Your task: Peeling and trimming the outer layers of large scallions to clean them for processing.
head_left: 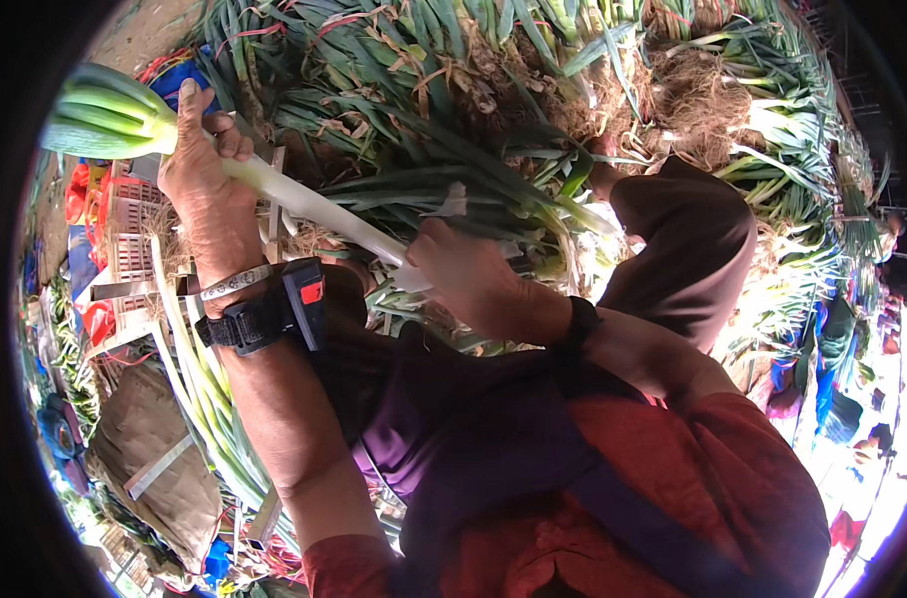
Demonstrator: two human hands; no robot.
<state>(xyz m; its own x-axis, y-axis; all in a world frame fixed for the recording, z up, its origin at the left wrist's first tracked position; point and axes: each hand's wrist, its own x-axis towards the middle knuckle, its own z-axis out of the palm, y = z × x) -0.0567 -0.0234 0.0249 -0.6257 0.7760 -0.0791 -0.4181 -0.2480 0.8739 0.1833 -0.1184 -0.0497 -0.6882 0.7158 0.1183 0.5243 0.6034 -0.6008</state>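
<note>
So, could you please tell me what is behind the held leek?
Green leaves and a crate show beyond the leek; whatever it and the left hand cover cannot be seen.

Strong light floods the lower right of my remote view, washing the far ground to white, while a dark, shadowed area fills the upper right edge. Bare tan ground shows at the upper left, near a patch of blue material, and a pale slotted crate stands at left beside bright red plastic. Below the crate I see a crumpled brown sheet on the littered ground, with more blue scraps at right.
</note>
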